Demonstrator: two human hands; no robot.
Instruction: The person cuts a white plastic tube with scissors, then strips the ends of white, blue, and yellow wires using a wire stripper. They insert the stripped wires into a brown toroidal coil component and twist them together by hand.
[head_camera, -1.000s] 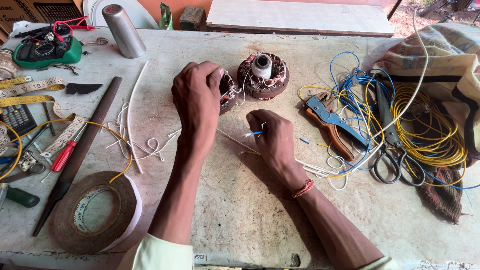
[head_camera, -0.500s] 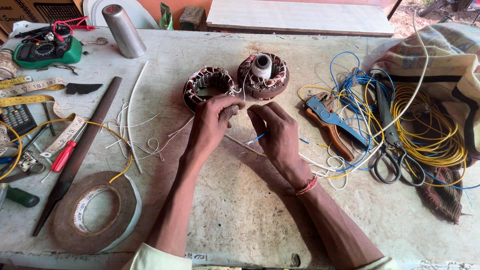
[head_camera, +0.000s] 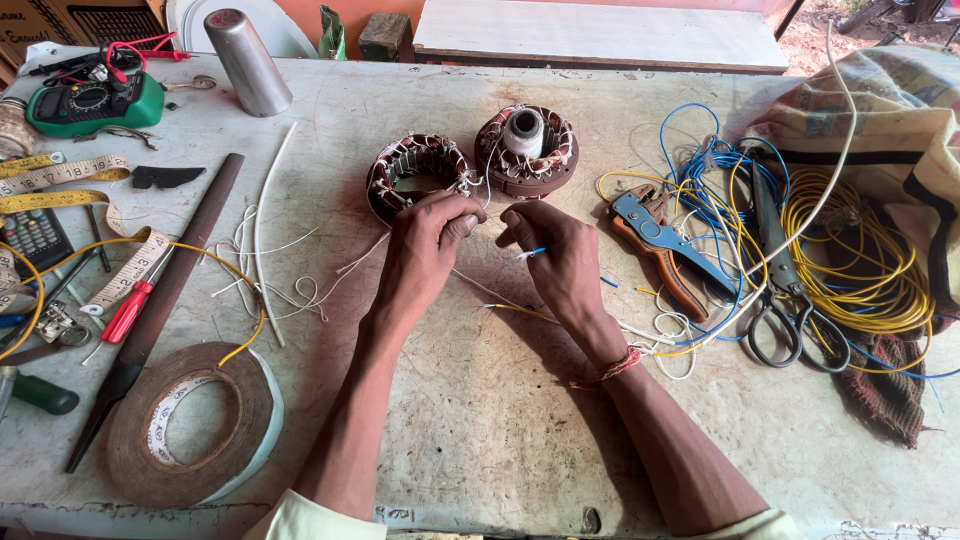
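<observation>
My left hand (head_camera: 432, 250) and my right hand (head_camera: 556, 258) meet at the middle of the worktable, fingertips almost touching. Each pinches a thin white thread that runs up toward the wound stators. A short blue wire (head_camera: 533, 252) with a stripped end sticks out across my right hand's fingers. A copper-wound motor stator (head_camera: 418, 172) lies just beyond my left hand. A second stator (head_camera: 527, 151) with a white spool in its centre sits behind my right hand. A thin yellow wire (head_camera: 520, 311) lies on the table under my right wrist.
Wire strippers (head_camera: 655, 241), scissors (head_camera: 790, 310) and coils of yellow wire (head_camera: 860, 255) and blue wire (head_camera: 715, 180) lie to the right. A tape roll (head_camera: 190, 425), long file (head_camera: 150, 310), red screwdriver (head_camera: 128, 310), measuring tapes, green multimeter (head_camera: 90, 100) and metal cylinder (head_camera: 245, 62) sit left.
My left hand has come off the left stator and drawn back toward me, joining my right hand at the thread. My right hand has hardly moved.
</observation>
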